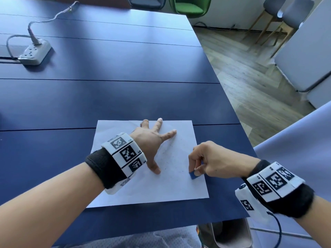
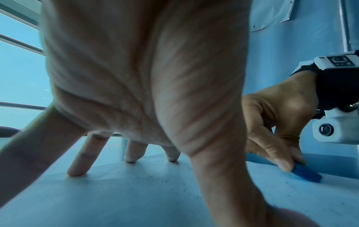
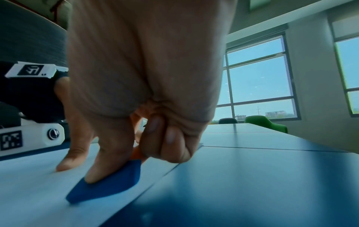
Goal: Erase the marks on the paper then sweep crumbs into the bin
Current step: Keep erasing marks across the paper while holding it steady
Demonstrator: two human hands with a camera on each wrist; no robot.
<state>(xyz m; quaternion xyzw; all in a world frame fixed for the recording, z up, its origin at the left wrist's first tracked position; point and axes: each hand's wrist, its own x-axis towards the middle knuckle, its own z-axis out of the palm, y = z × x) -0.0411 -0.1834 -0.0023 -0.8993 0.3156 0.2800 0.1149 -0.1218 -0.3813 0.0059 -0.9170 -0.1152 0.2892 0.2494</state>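
Note:
A white sheet of paper (image 1: 143, 187) lies on the dark blue table (image 1: 125, 97) near its front edge. Faint grey smudges and dark crumbs (image 1: 170, 158) speckle the middle of the sheet. My left hand (image 1: 152, 140) lies spread on the paper, fingers straight, pressing it flat; its fingertips (image 2: 75, 173) touch the sheet. My right hand (image 1: 206, 161) pinches a small blue eraser (image 1: 193, 175) and holds it tilted against the paper near the sheet's right edge. From the right wrist, the eraser (image 3: 108, 181) sits under my fingers (image 3: 101, 169).
A white power strip (image 1: 35, 51) with a plugged cable sits at the table's far left. A pale bin (image 1: 231, 235) stands on the floor below the table's front right corner. A green chair (image 1: 189, 6) and grey chairs stand beyond the table.

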